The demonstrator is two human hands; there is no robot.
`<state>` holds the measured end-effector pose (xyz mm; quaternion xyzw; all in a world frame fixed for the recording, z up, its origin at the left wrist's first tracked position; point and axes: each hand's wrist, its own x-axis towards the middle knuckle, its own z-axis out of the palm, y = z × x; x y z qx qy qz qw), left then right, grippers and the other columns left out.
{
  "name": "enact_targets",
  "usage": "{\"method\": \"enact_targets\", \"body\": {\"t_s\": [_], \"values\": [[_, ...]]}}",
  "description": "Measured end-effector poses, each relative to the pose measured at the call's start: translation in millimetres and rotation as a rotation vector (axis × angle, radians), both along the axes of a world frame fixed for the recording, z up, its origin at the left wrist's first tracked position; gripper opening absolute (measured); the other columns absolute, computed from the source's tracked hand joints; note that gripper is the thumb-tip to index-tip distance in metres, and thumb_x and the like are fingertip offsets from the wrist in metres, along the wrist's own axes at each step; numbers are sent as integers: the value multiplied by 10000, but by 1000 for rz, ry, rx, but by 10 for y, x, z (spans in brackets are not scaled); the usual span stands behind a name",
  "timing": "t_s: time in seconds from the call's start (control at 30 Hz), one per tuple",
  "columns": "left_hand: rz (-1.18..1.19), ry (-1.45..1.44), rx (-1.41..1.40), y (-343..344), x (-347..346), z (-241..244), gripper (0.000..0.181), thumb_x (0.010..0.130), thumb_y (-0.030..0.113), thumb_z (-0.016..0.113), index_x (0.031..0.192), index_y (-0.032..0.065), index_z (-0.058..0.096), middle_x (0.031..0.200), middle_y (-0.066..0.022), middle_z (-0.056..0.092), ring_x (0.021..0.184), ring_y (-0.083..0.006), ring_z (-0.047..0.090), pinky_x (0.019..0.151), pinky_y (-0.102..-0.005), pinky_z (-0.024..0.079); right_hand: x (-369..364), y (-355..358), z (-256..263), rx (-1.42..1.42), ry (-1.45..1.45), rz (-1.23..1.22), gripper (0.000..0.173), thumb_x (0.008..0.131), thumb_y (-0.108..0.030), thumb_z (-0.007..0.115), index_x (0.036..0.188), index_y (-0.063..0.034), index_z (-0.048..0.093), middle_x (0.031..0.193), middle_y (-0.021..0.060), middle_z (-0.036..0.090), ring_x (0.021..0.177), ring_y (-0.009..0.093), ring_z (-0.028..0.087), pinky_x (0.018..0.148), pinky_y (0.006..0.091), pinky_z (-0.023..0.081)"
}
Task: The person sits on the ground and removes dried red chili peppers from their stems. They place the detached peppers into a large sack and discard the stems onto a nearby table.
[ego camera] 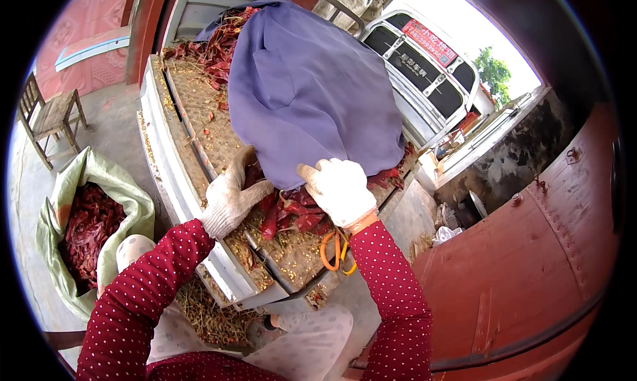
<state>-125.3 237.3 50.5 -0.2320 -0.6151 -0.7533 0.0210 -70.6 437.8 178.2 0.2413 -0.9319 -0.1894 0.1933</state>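
A purple-blue cloth (313,92) lies over a heap of dried red chili peppers (301,214) on a metal cargo bed (291,256). My right hand (343,192), in a white knit glove, is curled on the cloth's near edge and grips it. My left hand (229,197), gloved too, is at the peppers beside the cloth's left edge. Its thumb and fingers are apart, with peppers between them; the fingertips are partly hidden. Orange-handled scissors (328,251) show below my right wrist, their blades hidden.
An open woven sack (139,197) of red chilies stands on the floor at left, near a wooden chair (54,119). Dry stems (219,311) lie beneath the bed's near edge. The vehicle's cab (423,57) is at the far right. A red metal panel (522,261) borders the right side.
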Motion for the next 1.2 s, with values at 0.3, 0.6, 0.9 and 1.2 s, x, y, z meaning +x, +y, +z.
{"method": "enact_targets", "body": {"t_s": [0.3, 0.6, 0.9, 1.2], "values": [[147, -22, -145, 38, 66, -30, 818, 849, 337, 785, 1509, 64, 385, 1415, -176, 586, 1281, -296, 587, 1107, -377, 418, -1214, 1031, 1829, -1035, 452, -487, 707, 769, -291, 775, 1370, 28, 583, 1172, 272, 706, 1118, 348, 684, 1002, 370, 504], [153, 0, -92, -125, 42, -12, 843, 845, 262, 798, 1522, 19, 359, 1433, -193, 559, 1321, -289, 554, 1138, -362, 391, -624, 703, 709, -997, -128, -615, 345, 844, -252, 702, 1071, 2, 760, 1050, 189, 754, 989, 267, 716, 924, 352, 522], [-20, -84, 270, -240, 91, -55, 800, 904, 88, 720, 1555, -22, 269, 1513, -226, 445, 1428, -277, 417, 1193, -384, 314, 349, 230, 90, -955, -184, -463, 360, 883, -283, 678, 1095, 5, 717, 1022, 195, 734, 956, 309, 707, 870, 369, 526], [-66, -355, 787, -226, -5, -125, 639, 1016, 229, 601, 1542, -4, 322, 1446, -152, 521, 1339, -255, 472, 1154, -392, 339, 591, -525, -432, -602, -110, -133, 396, 847, -205, 691, 1233, -119, 666, 1221, 152, 653, 1035, 352, 670, 880, 431, 548]]}}
